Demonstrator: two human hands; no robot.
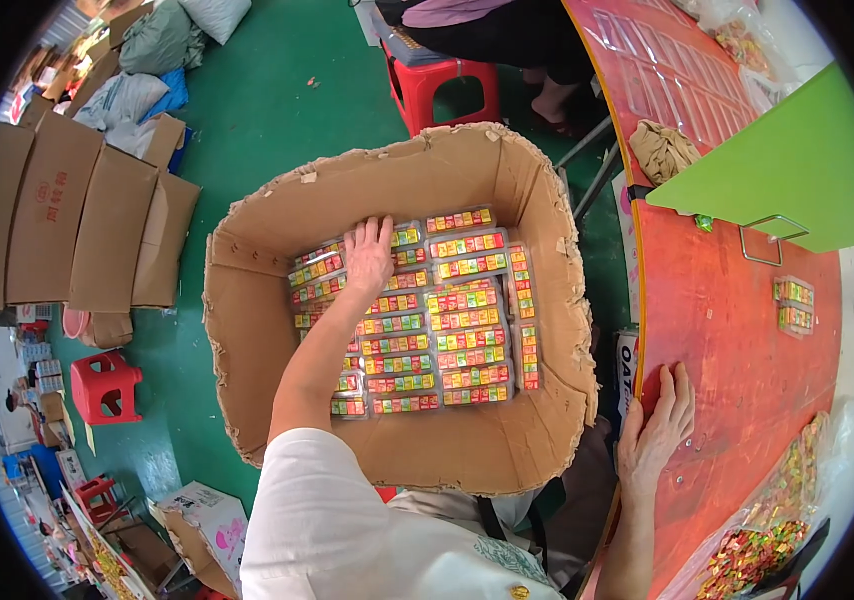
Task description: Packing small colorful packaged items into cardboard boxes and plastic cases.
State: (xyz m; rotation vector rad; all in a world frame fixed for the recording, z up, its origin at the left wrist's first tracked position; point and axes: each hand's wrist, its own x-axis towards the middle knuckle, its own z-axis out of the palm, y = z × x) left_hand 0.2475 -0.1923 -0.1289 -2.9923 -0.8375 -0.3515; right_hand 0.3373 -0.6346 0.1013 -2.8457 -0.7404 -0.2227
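Observation:
My left hand [370,258] reaches down into a large open cardboard box [427,455] with torn, ragged edges. Its fingers lie stretched out on top of clear plastic packs [469,335] filled with small red, yellow and green wrapped pieces. The packs are laid in rows over the bottom of the box, a few set crosswise along the right side. My right hand [657,425] rests on the red table [727,400] by its near left edge, fingers extended and holding nothing.
A pair of similar packs [794,305] lies on the table beside a green panel [777,170] with a metal handle. Loose wrapped pieces [752,560] are heaped at its lower end. Cardboard cartons [77,220] and a red stool [107,387] stand left; a person sits on another stool [447,90] ahead.

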